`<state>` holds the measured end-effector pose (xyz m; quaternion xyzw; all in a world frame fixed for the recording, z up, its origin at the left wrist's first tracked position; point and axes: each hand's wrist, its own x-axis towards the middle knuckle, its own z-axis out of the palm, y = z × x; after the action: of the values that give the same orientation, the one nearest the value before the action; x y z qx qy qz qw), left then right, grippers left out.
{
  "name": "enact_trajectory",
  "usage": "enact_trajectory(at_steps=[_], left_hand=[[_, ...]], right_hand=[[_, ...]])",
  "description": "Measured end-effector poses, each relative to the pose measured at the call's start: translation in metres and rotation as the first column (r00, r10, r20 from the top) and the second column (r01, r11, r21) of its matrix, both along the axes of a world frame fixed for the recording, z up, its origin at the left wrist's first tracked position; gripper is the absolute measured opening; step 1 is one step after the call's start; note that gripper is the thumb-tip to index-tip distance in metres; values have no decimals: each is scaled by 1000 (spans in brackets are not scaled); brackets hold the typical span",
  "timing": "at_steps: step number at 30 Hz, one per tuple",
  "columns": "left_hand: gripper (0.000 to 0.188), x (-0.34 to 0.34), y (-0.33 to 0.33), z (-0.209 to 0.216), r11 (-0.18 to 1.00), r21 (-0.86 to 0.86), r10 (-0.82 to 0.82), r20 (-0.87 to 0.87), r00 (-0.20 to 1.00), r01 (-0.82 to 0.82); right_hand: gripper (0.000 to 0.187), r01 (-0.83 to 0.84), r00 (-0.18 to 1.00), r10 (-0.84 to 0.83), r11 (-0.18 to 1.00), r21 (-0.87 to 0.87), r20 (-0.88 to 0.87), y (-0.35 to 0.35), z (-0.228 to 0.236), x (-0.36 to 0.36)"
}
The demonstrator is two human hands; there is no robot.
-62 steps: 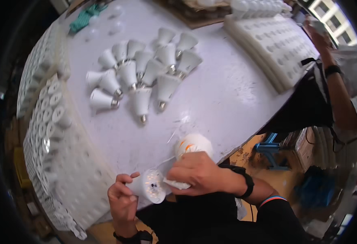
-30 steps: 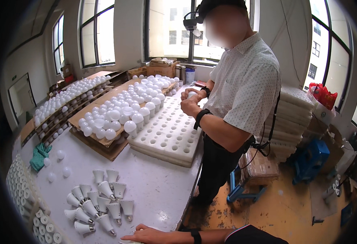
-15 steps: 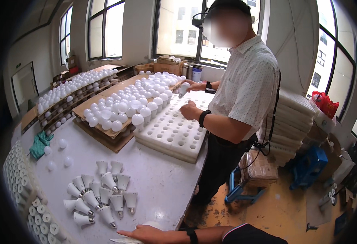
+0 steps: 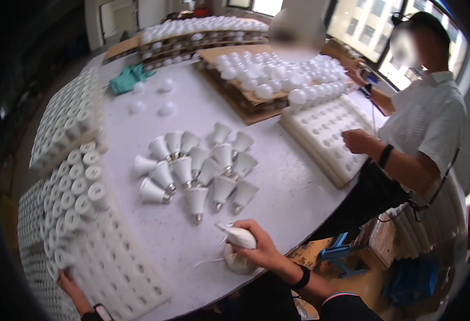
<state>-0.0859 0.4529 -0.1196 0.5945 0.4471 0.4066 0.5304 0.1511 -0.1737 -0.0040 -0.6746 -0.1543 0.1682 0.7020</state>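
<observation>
My left hand [image 4: 70, 284], at the lower left, has its fingers closed on a white bulb base [image 4: 61, 259] at the near edge of a foam tray [image 4: 122, 262]; part of the fingers is hidden. My right hand [image 4: 259, 247] grips a soft white pouch [image 4: 242, 237] with a narrow tip pointing left. Just under it, a whitish round thing [image 4: 239, 263] sits at the table's front edge, partly covered by the hand. Beyond lie several loose white bulb bases [image 4: 182, 171] with metal screw ends, on their sides or tilted.
Stacked trays of bulb bases [image 4: 66, 120] line the left side. A green cloth [image 4: 128, 79] and loose white domes [image 4: 167, 108] lie farther back. Cardboard layers [image 4: 229, 101] carry many domes. At the right, a co-worker [image 4: 425, 123] stands by another foam tray [image 4: 320, 144].
The view has swung left and down. My left hand has come into view at the bulb bases. My right hand, earlier stretched out low over something white, now grips the pouch.
</observation>
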Motion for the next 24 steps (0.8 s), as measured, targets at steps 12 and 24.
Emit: enact_trajectory(at_steps=[12, 24], left_hand=[[53, 61, -293, 136, 814, -242, -307, 593, 744, 528], [53, 124, -430, 109, -114, -754, -430, 624, 653, 647]], right_hand=[[31, -71, 992, 80, 993, -90, 102, 3, 15, 2], [41, 56, 650, 98, 983, -176, 753, 4, 0, 2]])
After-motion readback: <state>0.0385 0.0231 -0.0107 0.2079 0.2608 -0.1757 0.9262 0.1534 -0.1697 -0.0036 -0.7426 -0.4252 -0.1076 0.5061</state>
